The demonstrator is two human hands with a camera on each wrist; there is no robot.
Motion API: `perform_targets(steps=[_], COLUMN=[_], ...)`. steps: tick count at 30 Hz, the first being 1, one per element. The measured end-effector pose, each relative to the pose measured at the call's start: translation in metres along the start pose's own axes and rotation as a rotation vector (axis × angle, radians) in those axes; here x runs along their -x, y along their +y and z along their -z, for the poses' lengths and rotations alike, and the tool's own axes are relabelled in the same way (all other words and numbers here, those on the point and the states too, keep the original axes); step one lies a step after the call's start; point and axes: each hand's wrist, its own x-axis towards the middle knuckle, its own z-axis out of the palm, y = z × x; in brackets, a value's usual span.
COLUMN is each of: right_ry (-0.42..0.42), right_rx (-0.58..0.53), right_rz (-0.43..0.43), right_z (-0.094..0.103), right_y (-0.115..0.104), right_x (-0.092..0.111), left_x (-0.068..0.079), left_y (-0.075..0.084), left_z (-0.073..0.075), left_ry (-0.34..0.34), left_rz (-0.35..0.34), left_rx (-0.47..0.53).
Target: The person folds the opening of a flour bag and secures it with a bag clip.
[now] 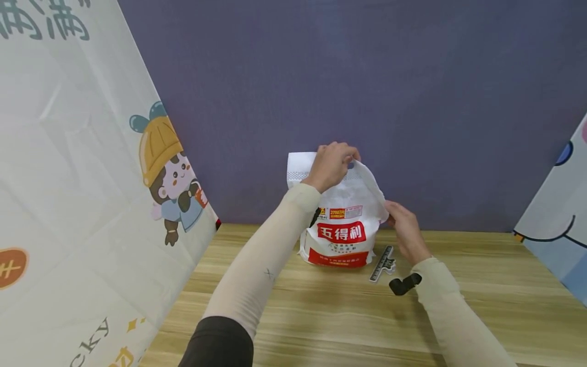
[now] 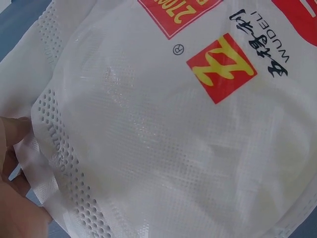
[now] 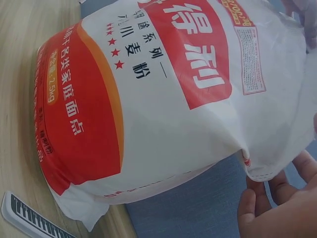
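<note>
A white bag of flour (image 1: 340,244) with red panels stands upright on the wooden table, against the dark backdrop. My left hand (image 1: 334,163) grips its top edge near the handle hole. In the left wrist view, the fingers of the left hand (image 2: 17,198) hold the perforated upper band of the flour bag (image 2: 148,129). At the bag's right side edge, my right hand (image 1: 405,229) pinches the material. In the right wrist view, the right hand's fingertips (image 3: 258,196) are at the bag's side corner, partly behind the flour bag (image 3: 173,129).
A flat ruler-like piece (image 1: 381,264) with dark markings and a figure lies right of the bag, on the table (image 1: 339,316). A black wrist camera (image 1: 404,284) is on the right wrist. White printed sheets (image 1: 82,168) flank the table.
</note>
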Motion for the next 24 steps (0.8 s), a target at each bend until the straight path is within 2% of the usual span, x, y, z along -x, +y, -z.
perform_targets(steps=[12,19,22,24], right_ry=[0.003,0.010,0.018,0.022], right_rx=[0.086,0.093,0.088,0.097], right_rz=[-0.015,0.001,0.008,0.003], right_z=[-0.004,-0.004,-0.005,-0.005], right_y=[-0.002,-0.001,0.000,0.000], right_x=[0.000,-0.003,-0.003,-0.003], left_x=[-0.001,-0.001,0.000,-0.001], left_y=[0.003,0.011,0.016,0.021], left_z=[-0.002,-0.002,-0.003,-0.005], left_ry=[0.021,0.001,-0.010,-0.021], left_rz=[-0.034,-0.027,-0.019,-0.022], left_rx=[0.013,0.057,0.033,-0.018])
